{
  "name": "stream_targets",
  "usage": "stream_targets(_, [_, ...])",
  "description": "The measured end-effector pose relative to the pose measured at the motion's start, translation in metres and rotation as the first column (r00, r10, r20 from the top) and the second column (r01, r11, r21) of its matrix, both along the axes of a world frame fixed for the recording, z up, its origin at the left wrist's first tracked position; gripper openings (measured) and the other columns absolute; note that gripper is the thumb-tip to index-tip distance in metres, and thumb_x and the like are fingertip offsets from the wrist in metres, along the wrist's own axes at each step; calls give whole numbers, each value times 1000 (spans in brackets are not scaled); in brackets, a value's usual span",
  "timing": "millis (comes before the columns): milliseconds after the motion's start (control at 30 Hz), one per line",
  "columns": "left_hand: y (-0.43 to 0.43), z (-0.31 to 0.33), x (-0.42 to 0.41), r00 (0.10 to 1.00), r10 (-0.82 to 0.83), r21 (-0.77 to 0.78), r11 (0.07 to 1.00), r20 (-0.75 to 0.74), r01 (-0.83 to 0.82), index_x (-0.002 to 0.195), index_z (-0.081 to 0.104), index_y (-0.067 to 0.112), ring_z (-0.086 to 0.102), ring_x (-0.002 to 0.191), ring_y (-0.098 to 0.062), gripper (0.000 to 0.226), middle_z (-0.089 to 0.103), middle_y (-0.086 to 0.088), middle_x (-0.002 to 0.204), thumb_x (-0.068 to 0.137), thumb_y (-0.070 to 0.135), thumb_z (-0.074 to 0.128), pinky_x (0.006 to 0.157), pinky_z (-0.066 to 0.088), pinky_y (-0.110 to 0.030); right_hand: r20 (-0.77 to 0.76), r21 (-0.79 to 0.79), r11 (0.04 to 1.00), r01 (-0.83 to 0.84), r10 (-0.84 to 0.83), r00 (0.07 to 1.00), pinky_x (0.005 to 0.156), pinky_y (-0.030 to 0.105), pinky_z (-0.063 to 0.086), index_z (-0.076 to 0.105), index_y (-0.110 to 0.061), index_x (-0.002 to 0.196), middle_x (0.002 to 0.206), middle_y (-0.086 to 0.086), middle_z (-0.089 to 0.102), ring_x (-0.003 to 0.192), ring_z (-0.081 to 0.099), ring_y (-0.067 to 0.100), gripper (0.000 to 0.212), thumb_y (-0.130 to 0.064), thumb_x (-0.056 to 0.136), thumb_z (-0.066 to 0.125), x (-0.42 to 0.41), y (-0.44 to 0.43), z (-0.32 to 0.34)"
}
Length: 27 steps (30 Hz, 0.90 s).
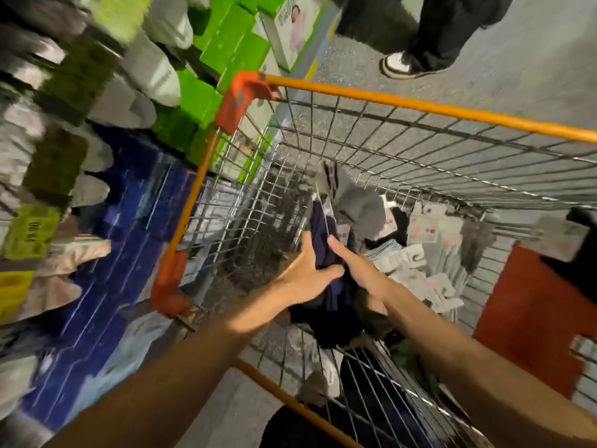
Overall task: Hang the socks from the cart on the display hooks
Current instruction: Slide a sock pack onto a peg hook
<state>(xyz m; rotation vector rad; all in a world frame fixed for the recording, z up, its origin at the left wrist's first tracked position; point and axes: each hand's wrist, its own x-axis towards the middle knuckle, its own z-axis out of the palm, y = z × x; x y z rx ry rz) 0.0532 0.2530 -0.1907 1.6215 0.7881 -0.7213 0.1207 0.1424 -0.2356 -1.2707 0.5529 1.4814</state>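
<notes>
Far left, the display point(58, 163) of hung socks is smeared by motion, and its hooks cannot be made out. At centre is the wire cart point(420, 105). Inside it, the left hand point(303, 273) grips the dark socks point(323, 221), thumb across the fabric and fingers point(308, 244) behind. The right hand point(361, 270) lies along the same bundle; its fingers are mostly hidden, so whether they are clamped cannot be told.

Grey socks point(358, 202) sit atop the bundle, either held or merely caught. Probable faults on lifting are the grey pair dropping off and hanger tabs snagging the mesh. At right, the packaged socks point(420, 263) are blurred and their labels illegible.
</notes>
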Motion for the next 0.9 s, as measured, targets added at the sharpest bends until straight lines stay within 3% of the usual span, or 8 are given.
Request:
stream_targets(133, [-21,56,-3,995,-83,-25,996,-53,82,158,-7,20,42,137,-15,83,36,11,143,102,26,54,92,37,-17,4,110,994,-11,11,1000,68,20,55,64,-26,109,101,-7,71,85,69,6,25,-43,98,49,-1,-18,63])
stream_targets(233, [-38,97,-14,988,-155,26,988,24,154,159,0,26,29,141,-6,80,25,14,155,101,43,53,95,26,-10,133,92,992,86,-98,986,82,31,52,61,-24,112,105,-2,68,93,65,17,24,-39,102,46,-2,-32,111])
stream_targets(367, [-46,142,-42,954,-288,228,938,87,262,153,7,51,25,149,-24,81,4,7,166,86,78,43,117,29,-42,292,168,980,107,-153,944,73,20,56,64,-25,111,109,-5,73,86,73,4,18,-28,97,53,-12,-35,168])
stream_targets(467, [-46,191,-67,947,-150,206,974,283,92,145,32,54,40,137,-19,62,30,4,151,87,74,41,113,34,-40,361,212,973,88,-162,918,77,31,59,68,-19,119,110,6,75,93,74,18,32,-38,94,62,-27,-45,210])
stream_targets(533, [-38,223,-86,907,59,112,987,417,-115,115,57,47,53,119,-14,49,55,2,129,76,73,43,109,38,-38,394,208,977,46,-126,911,90,38,56,65,-16,129,118,10,73,106,71,26,58,-47,81,75,-41,-46,240])
stream_targets(633, [-22,259,-115,781,307,58,915,545,-400,88,54,36,58,95,-15,26,59,14,95,81,61,56,88,48,-27,429,266,964,-17,-103,898,76,29,60,66,-15,122,112,8,75,98,74,21,41,-37,88,66,-64,-43,289])
stream_targets(733, [-9,299,-140,669,400,67,828,626,-557,104,55,25,54,89,-10,14,54,12,97,98,39,56,63,38,-5,488,310,947,-88,-79,869,65,25,60,68,-13,113,98,6,78,82,76,17,27,-31,93,63,-92,-38,334])
stream_targets(900, [-11,345,-175,534,563,-167,771,631,-615,109,53,37,61,100,-1,28,63,19,107,91,59,57,88,49,-29,625,321,905,-280,20,781,67,28,61,68,-9,116,96,7,78,81,75,19,32,-24,88,68,-150,-29,380])
